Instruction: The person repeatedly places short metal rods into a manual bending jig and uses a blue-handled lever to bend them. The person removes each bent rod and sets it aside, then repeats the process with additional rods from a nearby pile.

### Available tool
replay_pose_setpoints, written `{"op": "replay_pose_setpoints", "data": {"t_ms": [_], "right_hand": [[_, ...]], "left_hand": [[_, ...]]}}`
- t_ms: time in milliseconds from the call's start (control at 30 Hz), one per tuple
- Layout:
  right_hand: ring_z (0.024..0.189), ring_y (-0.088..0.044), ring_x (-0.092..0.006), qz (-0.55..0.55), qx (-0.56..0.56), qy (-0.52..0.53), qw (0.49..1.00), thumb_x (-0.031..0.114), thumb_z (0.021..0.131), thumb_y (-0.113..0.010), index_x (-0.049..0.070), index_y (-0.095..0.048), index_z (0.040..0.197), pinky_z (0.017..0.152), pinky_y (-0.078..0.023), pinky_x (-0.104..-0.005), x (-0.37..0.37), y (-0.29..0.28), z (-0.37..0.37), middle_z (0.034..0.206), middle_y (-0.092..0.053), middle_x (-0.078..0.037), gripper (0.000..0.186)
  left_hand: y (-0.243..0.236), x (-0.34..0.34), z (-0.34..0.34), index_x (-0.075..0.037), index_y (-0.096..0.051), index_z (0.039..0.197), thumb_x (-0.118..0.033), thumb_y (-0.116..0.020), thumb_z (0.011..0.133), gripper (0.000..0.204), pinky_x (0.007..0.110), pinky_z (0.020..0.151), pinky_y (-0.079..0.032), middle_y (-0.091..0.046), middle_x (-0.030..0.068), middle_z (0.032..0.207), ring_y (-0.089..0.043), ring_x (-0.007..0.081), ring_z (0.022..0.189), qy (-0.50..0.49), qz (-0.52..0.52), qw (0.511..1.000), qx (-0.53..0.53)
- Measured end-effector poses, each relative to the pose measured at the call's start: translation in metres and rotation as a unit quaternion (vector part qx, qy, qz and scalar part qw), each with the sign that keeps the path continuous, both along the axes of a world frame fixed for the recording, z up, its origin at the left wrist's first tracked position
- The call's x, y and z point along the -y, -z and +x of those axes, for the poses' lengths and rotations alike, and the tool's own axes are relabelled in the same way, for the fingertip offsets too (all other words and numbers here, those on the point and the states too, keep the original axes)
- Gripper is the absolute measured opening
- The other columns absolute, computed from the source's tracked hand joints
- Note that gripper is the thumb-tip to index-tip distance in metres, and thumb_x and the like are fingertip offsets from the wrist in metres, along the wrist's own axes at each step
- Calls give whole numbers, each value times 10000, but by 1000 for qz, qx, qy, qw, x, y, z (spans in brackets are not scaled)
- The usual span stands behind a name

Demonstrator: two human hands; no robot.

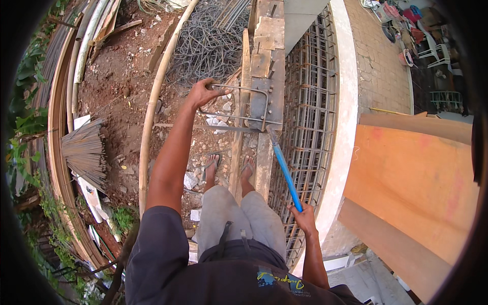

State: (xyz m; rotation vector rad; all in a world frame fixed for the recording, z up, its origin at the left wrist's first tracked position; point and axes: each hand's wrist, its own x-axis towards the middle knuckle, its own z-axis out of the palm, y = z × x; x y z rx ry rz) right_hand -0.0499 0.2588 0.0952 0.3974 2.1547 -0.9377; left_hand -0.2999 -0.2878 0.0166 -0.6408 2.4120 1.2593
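My left hand [206, 93] grips a thin steel bar bent into a rectangular stirrup [249, 89], holding its left side between thumb and fingers. The right part of the stirrup lies over a dark metal plate with upright pegs [258, 104], fixed on a timber bench [270, 38]. In my right hand [304, 217] is the lower end of a blue-handled rebar bending bar [287, 175]. Its metal head meets the stirrup's lower right corner at the plate's near edge. Both hands are closed, the right one lower and nearer my body.
Right of the bench lie long rebar cages [310, 101] beside a pale low wall [348, 76]. Orange plywood sheets [406, 173] lean farther right. A tangle of cut stirrups [206, 43] is heaped beyond my left hand. A bamboo pole [151, 119] and bundled rods [85, 155] lie left.
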Motion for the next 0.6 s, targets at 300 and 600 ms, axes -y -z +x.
{"op": "replay_pose_setpoints", "data": {"t_ms": [300,600], "right_hand": [[655,-498,-93,-44,50,-44,997,381,954,-835,-14,-755,881,605,-418,-327,-8,-19,-64,680,-557,23,410],[669,-525,-95,-3,164,-122,979,599,923,-809,62,-739,791,608,-414,-312,-38,-42,-161,674,-570,20,557]], "left_hand": [[17,-19,-3,11,-802,1036,-566,-995,671,710,372,792,-563,-776,102,882,-706,205,814,-96,-102,987,-83],[28,-16,-3,-27,-790,922,-580,-972,698,624,354,739,-532,-737,75,791,-668,178,749,-98,-118,986,-70]]}}
